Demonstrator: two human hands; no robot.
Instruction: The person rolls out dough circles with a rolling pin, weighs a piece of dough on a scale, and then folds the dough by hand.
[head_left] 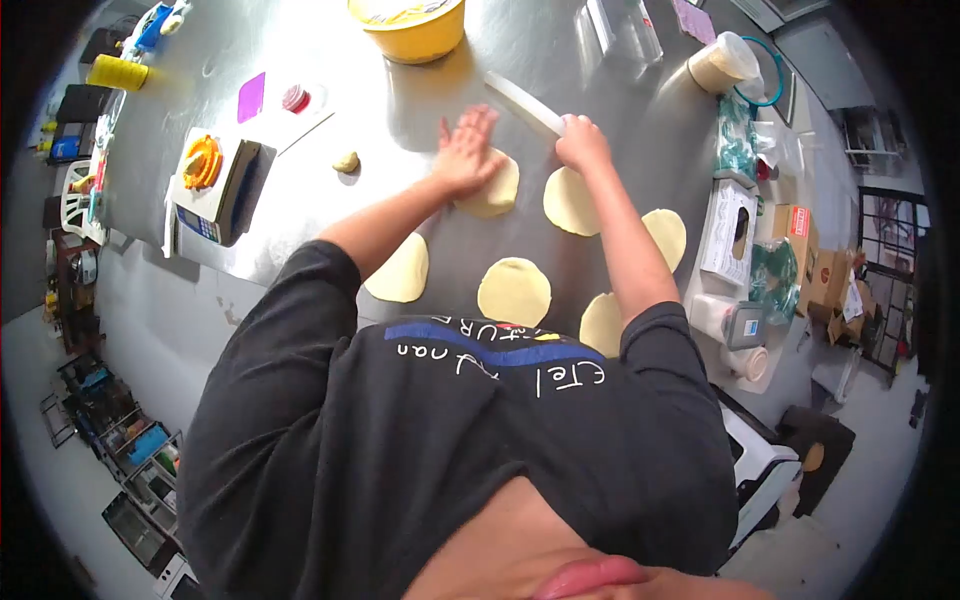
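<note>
Fingers spread, my left hand (467,152) lies over the upper left part of a flat round of dough (497,192). My right hand (583,142) is wrapped around the near end of a white rolling pin (522,102), which points away to the upper left. Just below that hand lies another dough round (571,203). Several more rounds rest nearer my body, such as one at the left (402,270) and one in the middle (514,291). My right forearm partly covers the round at the right (664,238). A small dough lump (346,161) sits left of my left hand.
On the metal table (330,60) stand a yellow tub (410,30) at the back and a scale (215,185) with an orange item at the left. A purple card (252,97) lies beyond the scale. A container (722,65) and boxes (730,230) line the right side.
</note>
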